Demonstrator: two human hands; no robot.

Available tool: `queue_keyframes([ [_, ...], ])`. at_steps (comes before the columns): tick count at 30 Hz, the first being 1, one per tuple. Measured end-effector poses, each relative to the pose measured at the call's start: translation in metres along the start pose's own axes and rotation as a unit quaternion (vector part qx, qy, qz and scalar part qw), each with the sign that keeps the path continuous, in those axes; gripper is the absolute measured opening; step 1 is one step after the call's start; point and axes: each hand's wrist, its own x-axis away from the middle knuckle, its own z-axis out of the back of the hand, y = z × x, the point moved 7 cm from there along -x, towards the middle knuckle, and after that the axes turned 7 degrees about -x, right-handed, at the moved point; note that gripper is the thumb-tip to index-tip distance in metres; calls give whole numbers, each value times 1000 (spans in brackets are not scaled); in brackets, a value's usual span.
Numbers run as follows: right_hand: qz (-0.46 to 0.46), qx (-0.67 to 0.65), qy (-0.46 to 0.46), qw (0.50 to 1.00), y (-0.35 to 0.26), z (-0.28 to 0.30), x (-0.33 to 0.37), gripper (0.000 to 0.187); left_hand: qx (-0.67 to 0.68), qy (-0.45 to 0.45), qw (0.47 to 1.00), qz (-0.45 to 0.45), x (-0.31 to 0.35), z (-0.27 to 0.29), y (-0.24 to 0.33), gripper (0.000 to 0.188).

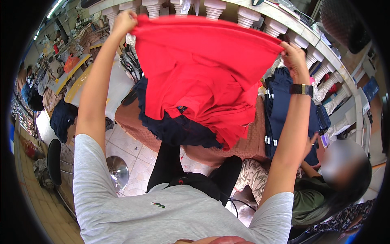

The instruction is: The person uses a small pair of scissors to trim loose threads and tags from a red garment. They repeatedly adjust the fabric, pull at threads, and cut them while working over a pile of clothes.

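Note:
Both arms are stretched out and raised, spreading a red garment (207, 44) wide between my hands. Its upper left corner is pinched in my left hand (126, 22). At the other corner, my right hand (294, 59) has its fingers closed on the cloth; a dark watch is on that wrist. The lower part of the garment hangs in folds over more red cloth, and where one ends and the other begins I cannot tell. Under the red cloth lies a pile of dark navy clothes (174, 131).
A brown cloth (243, 147) covers the surface beneath the pile. Folded navy garments (278, 118) with white tags are stacked at the right. A co-worker (313, 199) sits close by on my right. White balusters (248, 17) line the far side. A round metal base (118, 171) stands on the tiled floor.

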Motion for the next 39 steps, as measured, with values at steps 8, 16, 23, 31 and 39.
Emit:
queue_keyframes([
  [8, -93, -85, -36, 991, 16, -57, 16, 11, 301, -221, 880, -294, 173, -4, 232, 49],
  [16, -126, -236, -109, 957, -17, -75, 43, 19, 399, -288, 815, -306, 199, -11, 254, 19],
  [23, -189, -228, -136, 946, 68, -102, 36, 21, 256, -228, 898, -275, 196, -3, 206, 15],
  [31, 115, -47, -8, 992, 29, -114, 99, 22, 348, -95, 851, -383, 222, 26, 242, 24],
  [39, 61, -27, 26, 997, 94, -115, 117, 15, 295, -213, 877, -314, 236, -43, 259, 29],
])
